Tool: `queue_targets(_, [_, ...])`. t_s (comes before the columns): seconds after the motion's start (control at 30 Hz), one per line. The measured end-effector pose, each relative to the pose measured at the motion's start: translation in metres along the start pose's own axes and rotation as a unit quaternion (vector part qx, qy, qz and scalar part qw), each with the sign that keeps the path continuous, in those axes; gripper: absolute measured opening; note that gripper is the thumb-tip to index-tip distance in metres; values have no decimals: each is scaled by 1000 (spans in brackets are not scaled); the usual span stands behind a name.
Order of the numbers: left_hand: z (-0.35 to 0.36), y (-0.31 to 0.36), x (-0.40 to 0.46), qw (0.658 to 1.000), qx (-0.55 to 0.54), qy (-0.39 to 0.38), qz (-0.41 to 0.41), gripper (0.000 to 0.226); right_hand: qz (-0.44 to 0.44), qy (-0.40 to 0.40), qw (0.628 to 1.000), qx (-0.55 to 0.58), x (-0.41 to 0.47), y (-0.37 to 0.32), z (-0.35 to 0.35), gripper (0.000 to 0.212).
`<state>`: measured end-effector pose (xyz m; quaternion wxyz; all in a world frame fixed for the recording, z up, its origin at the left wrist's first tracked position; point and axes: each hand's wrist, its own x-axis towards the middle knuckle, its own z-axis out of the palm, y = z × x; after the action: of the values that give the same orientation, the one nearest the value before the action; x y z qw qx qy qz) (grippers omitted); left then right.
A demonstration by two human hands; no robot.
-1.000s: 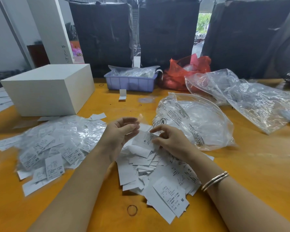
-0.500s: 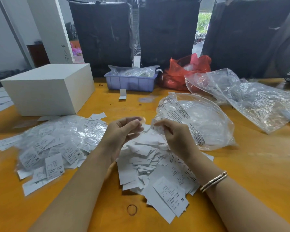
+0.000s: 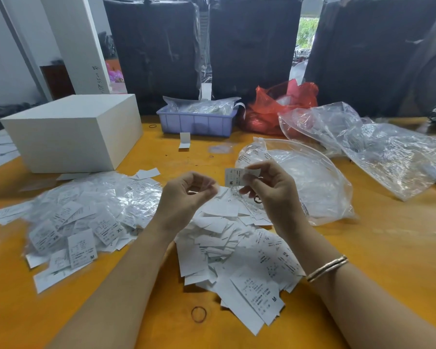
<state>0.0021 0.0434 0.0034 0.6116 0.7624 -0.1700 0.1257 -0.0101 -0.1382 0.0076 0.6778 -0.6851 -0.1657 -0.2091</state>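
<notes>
Now pinches a label point(image 3: 234, 177) marked "M" in right hand point(image 3: 275, 195) fingers, raised above the pile point(image 3: 227, 243) since half a second ago; curls left hand point(image 3: 184, 197) fingers, grip unclear.

Bare forearms on both sides, uncovered up to the frame edge; behind right hand point(image 3: 275, 197), at the wrist, a thin gold-coloured bangle point(image 3: 327, 268), seemingly two slim bands lying together; left hand point(image 3: 184, 197) bare also.
</notes>
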Motion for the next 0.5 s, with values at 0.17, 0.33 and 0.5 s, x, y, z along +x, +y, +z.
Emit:
queue_targets(0.17, [0, 0, -1, 999, 46, -4, 22, 12, -60, 2, 996, -63, -5, -1, 7, 21])
queue_targets(0.33, [1, 0, -2, 998, 57, -9, 20, 13, -121, 3, 983, -137, -9, -1, 11, 10])
queue_targets(0.5, [1, 0, -1, 997, 68, -8, 31, 14, -135, 30, 979, -152, -9, -4, 13, 10])
